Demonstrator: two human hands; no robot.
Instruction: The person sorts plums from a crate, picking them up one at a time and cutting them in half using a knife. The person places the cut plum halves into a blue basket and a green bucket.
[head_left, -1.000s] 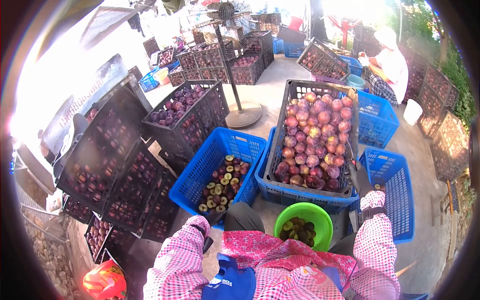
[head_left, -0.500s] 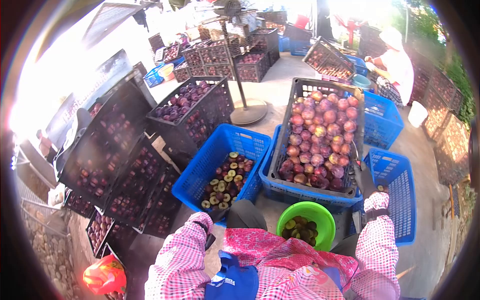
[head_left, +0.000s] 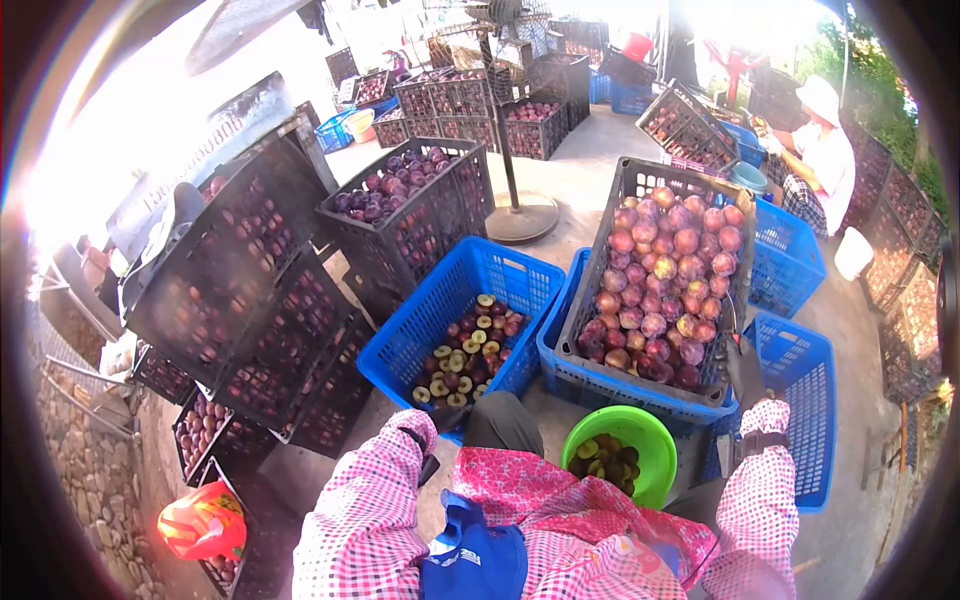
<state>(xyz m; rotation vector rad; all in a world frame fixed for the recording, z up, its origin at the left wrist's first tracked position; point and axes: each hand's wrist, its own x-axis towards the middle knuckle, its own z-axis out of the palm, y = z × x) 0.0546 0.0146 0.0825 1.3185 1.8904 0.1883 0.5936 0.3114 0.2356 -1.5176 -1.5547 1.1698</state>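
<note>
Right hand (head_left: pixel 746 372), dark-gloved, was at the near right corner of the black crate (head_left: pixel 590 254), fingers toward the rim. A small red bit showed at the fingertips; couldn't tell if it was gripped, or how far the fingers were closed. Left hand (head_left: pixel 446 419) was mostly hidden behind its sleeve and the knee, near the front edge of the left blue crate (head_left: pixel 500 264). Couldn't tell its grip or whether it held anything.

Main item: whole red-purple fruit (head_left: pixel 663 280), heaped in the black crate. That crate sat tilted on the lower blue crate (head_left: pixel 600 386), straight ahead and right of centre.

Left blue crate had fruit halves (head_left: pixel 457 362), a number cut side up, yellowish, mixed with darker skins. Green bowl (head_left: pixel 655 450) was between the knees, part filled with dark and yellowish pieces. Right blue crate (head_left: pixel 808 400) was just beside the right hand.

Further out: fruit-filled black crates stacked at left, red bag (head_left: pixel 203 522) at lower left, round stand base (head_left: pixel 527 218) behind the blue crates, white bucket (head_left: pixel 852 253) at right. Co-worker (head_left: pixel 825 165) in a pale hat sat beyond, at upper right.
</note>
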